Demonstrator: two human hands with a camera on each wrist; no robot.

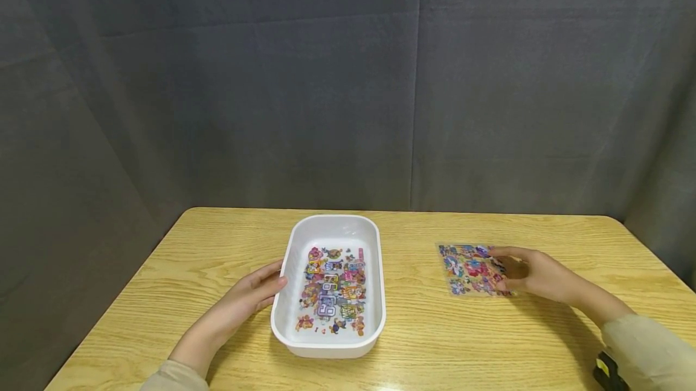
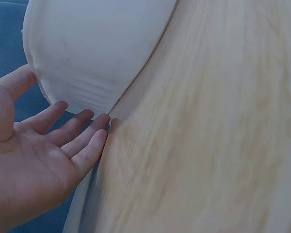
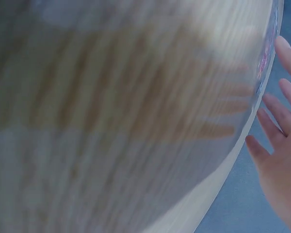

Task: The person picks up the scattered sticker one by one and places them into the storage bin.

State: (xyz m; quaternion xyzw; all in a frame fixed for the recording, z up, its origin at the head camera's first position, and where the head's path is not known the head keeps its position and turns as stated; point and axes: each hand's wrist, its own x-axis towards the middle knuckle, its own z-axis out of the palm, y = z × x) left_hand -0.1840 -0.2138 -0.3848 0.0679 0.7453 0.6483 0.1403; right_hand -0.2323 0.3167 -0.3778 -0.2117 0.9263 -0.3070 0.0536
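A white rectangular tray (image 1: 285, 258) with rounded corners stands in the middle of the table. Inside it lies a clear sticker sheet (image 1: 328, 291) printed with colourful cartoon figures and lettering. My left hand (image 1: 247, 297) is at the tray's left side, thumb tip at the rim and fingers extended along the outer wall (image 2: 102, 53). To the right, a second colourful sticker sheet (image 1: 473, 269) lies flat on the table. My right hand (image 1: 535, 273) reaches over its right part, thumb and fingers apart. In the right wrist view the right fingers (image 3: 276, 119) look spread, near the sheet's thin edge (image 3: 263, 63).
The light wood-grain table (image 1: 413, 342) has rounded back corners. Dark grey cloth (image 1: 326, 89) hangs behind it and along the sides. A black strapped device (image 1: 609, 373) with a yellow mark sits by the right sleeve.
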